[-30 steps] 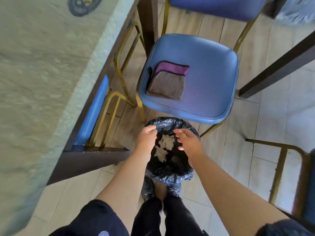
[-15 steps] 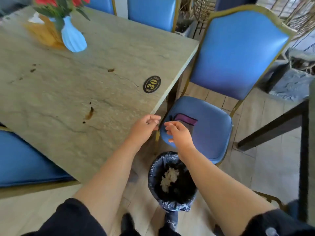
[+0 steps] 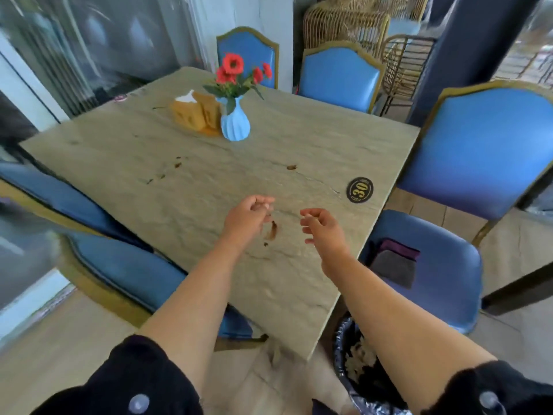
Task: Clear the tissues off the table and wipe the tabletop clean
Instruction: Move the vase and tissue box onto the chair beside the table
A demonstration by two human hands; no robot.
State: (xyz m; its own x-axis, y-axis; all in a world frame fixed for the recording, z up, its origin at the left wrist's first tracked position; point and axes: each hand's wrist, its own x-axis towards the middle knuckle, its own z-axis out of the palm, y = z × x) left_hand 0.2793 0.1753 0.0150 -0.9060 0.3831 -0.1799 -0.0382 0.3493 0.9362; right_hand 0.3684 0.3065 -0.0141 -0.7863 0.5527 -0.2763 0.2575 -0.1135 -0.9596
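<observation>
Both hands hover empty over the desk, left hand and right hand loosely curled either side of a brown smear. Tissues already lie in the bin below the desk corner. The cloth waits on the chair right of the desk, probably for wiping.
</observation>
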